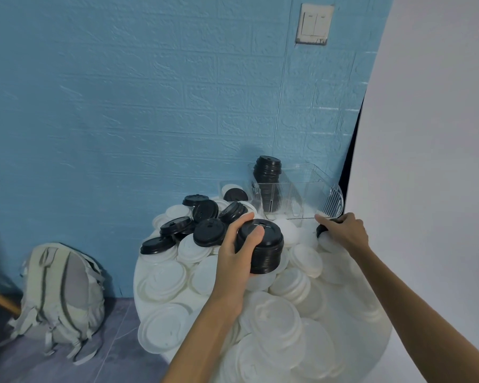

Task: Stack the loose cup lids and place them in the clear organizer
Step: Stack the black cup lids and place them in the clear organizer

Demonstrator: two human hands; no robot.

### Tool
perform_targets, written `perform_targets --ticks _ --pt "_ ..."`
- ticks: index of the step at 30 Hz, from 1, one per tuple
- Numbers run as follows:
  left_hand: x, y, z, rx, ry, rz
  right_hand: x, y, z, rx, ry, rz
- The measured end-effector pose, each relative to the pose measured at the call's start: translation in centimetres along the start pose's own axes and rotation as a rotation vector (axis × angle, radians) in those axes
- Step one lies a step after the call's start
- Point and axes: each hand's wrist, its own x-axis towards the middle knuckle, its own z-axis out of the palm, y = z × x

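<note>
Broadly, a blue brick-textured wall (pixel 122 92) fills the background, with a white wall (pixel 440 134) to its right and a light switch (pixel 314 23) set high on the blue one. Below stands a round white table (pixel 147 275), its top almost wholly covered by a heap of loose white lids (pixel 274 319) that reaches from the near edge to the far edge. On the floor beside the table's left edge leans a grey backpack (pixel 64 297).

At the far right edge of the table sits the clear organizer (pixel 310 194) (two compartments can be made out), and a tall stack of black lids (pixel 267 175) stands upright in its far left compartment. A smaller clear tub (pixel 234 190) just to its left holds a black lid and some white ones. Loose black lids (pixel 194 222) lie scattered along the far left part of the table, on top of white ones.

The left hand (pixel 238 252) grips a black lid stack (pixel 260 247) above the table's middle, fingers curled round its side and thumb pressed on top. The right hand (pixel 343 230), near the organizer's front wall, has its fingers curled over a single black lid (pixel 322 230) lying among white ones; how firmly it holds it I cannot tell.
</note>
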Motion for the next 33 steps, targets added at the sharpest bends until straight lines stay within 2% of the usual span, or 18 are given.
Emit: perform_targets --ticks 7,14,19,23,25,27,29,31,33 --pt "-0.1 -0.4 -0.2 0.001 -0.008 -0.004 -0.9 -0.2 0.2 0.014 0.031 -0.047" --pt "-0.3 -0.6 0.1 0.011 -0.010 -0.004 -1.9 -0.1 -0.8 -0.082 -0.126 -0.083" --pt "-0.3 -0.5 0.2 0.020 -0.024 0.001 -3.2 -0.6 -1.1 -0.098 -0.053 -0.126" --pt "-0.2 -0.5 0.1 0.024 -0.029 0.002 -4.7 -1.8 -2.0 0.004 0.034 -0.183" --pt "-0.2 -0.4 0.2 0.019 -0.040 0.006 -6.0 -3.1 -2.6 0.172 0.042 -0.201" --pt "-0.2 -0.4 0.2 0.010 -0.047 0.011 -8.4 -5.2 -3.3 0.472 -0.087 -0.209" --pt "-0.3 -0.4 0.2 -0.003 -0.040 0.016 -11.6 -7.1 -3.6 0.698 -0.345 -0.260" --pt "-0.4 -0.4 0.1 -0.016 -0.035 0.033 -14.5 -8.0 -2.9 0.689 -0.514 -0.360" --pt "-0.5 -0.4 0.1 -0.038 -0.026 0.043 -16.5 -8.5 -1.7 0.683 -0.589 -0.403"
